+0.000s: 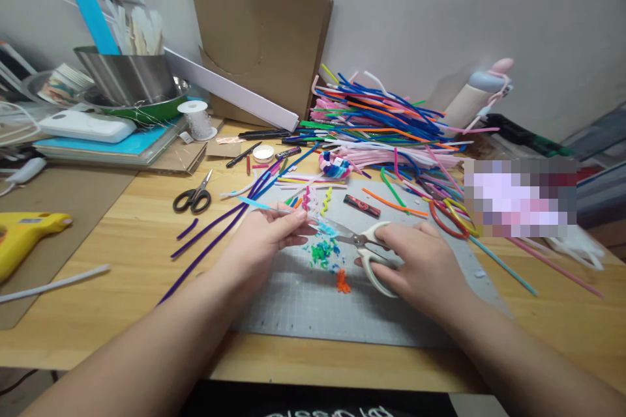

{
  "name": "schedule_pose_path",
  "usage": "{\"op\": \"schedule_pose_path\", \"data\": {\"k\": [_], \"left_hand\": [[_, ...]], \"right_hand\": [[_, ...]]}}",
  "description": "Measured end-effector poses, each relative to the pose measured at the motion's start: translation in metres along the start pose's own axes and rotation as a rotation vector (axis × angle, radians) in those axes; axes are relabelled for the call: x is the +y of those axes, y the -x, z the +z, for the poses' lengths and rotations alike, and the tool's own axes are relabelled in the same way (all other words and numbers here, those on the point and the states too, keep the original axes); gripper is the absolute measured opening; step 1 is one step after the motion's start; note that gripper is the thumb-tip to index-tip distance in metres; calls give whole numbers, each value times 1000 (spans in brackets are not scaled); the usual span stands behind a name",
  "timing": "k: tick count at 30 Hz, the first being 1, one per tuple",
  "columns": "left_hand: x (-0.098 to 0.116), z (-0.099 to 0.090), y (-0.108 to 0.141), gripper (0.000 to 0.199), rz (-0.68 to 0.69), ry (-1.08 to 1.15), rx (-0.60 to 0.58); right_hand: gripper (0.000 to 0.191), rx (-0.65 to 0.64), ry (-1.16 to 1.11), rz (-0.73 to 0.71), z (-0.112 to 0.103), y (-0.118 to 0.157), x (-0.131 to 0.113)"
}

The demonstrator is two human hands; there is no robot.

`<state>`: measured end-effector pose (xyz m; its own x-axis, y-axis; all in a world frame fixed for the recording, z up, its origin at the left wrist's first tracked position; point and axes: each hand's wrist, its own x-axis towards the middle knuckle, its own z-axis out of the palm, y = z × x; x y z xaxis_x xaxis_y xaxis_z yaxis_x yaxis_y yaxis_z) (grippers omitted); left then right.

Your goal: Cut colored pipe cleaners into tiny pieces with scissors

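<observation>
My left hand (pixel 274 234) pinches a thin light-blue strip (pixel 253 203) whose far end sticks out past the fingers to the upper left. White-handled scissors (pixel 375 254) are in my right hand (pixel 420 260), fingers through the loops, blades pointing left with their tips close to my left fingertips. Beneath the blades, green and blue clippings (pixel 323 253) lie on the grey cutting mat (pixel 303 306), with light-blue bits just above them. A small orange heap (pixel 343 281) lies nearer the front. Whether the blades touch the strip is too small to tell.
Coloured pipe cleaners (pixel 391 117) are piled at the back. Black scissors (pixel 193 197) and purple pipe cleaners (pixel 210 254) lie left of the mat. A yellow glue gun (pixel 27 238) is at the far left; a bottle (pixel 469 101) leans at the back right.
</observation>
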<state>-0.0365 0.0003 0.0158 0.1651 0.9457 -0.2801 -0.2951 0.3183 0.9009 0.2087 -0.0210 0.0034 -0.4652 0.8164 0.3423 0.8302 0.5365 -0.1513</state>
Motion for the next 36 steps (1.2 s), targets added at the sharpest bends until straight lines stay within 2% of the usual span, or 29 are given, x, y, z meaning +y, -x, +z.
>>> {"op": "schedule_pose_path", "data": {"k": [11,19,27,31,36], "left_hand": [[2,0,2,18,-69,58,-10],[2,0,1,20,-81,56,-3],[2,1,0,19,-2,18,35],[1,0,0,19,71,-42,50],[0,-1,0,21,100,-39,35]], "right_hand": [[12,-11,4,-15,-1,1,0],[17,-13,7,-16,-2,1,-1],[26,17,-11,47,-6,-2,-3],[17,60,-36,55,-8,-3,-3],[14,1,-21,13,-5,-3,-6]]}}
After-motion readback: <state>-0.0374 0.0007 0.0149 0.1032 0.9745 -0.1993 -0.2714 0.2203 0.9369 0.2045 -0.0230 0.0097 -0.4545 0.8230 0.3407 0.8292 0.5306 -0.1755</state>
